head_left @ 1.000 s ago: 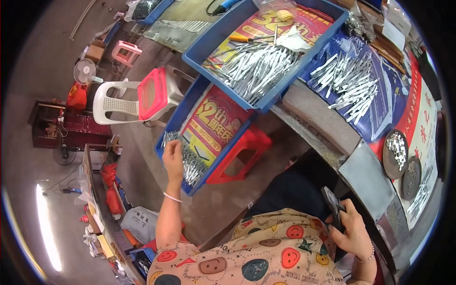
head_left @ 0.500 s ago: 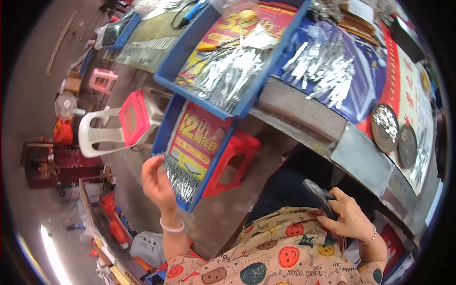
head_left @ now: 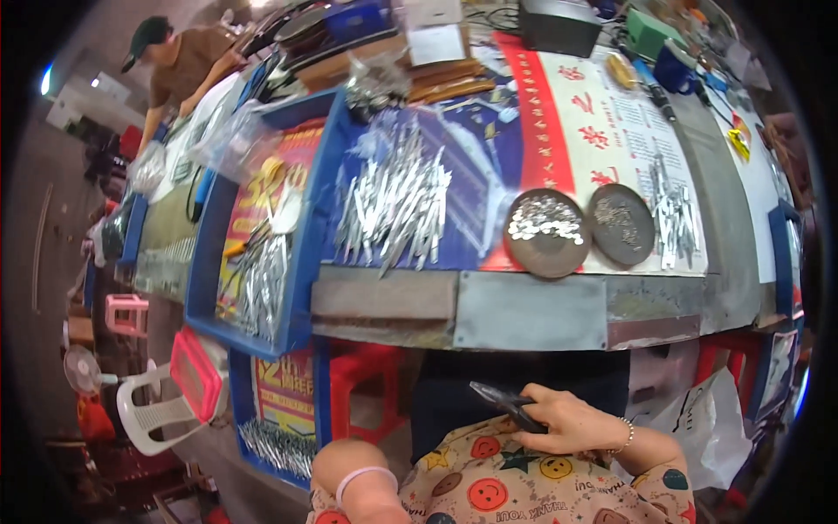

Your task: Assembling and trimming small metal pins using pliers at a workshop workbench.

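The left hand [head_left: 345,461] is hidden past its wrist, and the dark tool [head_left: 506,406] is half covered by the right hand [head_left: 567,424].

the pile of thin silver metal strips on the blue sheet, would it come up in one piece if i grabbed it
Probably not: the metal strips lie loose and criss-crossed, so a grab would likely lift a few while others slide off. They look stiff, thin and shiny, so likely slippery. Some reach near the bench edge and a push might spill them.
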Demonstrator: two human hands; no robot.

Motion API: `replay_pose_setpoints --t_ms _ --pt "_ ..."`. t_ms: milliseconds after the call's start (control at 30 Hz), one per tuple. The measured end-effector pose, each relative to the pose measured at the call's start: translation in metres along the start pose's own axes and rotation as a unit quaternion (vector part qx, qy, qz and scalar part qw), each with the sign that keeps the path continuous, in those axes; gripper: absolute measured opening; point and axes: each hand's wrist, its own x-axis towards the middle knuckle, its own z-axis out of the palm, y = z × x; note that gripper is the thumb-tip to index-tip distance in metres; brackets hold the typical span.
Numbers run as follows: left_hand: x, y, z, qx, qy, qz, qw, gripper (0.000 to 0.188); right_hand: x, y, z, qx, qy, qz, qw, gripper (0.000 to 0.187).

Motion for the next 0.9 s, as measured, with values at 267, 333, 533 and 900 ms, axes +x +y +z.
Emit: replay_pose_setpoints --t_ms 267,333,533,900 --pt "-0.01 -0.05 -0.058 0.373 -0.161 -0.337 0.849 0.02 -0.008 0.03 -0.004 -0.012 -0.027 -0.038 0.999 0.033" --pt "-0.015 -0.083 -0.072 0.452 -0.12 -0.401 0.788 0.012 -0.008 0.035 -0.004 -0.015 -0.02 -0.048 0.999 0.034" --pt "-0.019 -0.153 -0.117 0.569 -0.218 -0.418 0.674 0.01 -0.013 0.048 -0.001 -0.009 0.017 -0.072 0.997 0.035" --pt "-0.041 -0.204 -0.139 0.669 -0.299 -0.35 0.583 0.019 -0.015 0.057 -0.006 -0.005 0.052 -0.069 0.996 0.031"
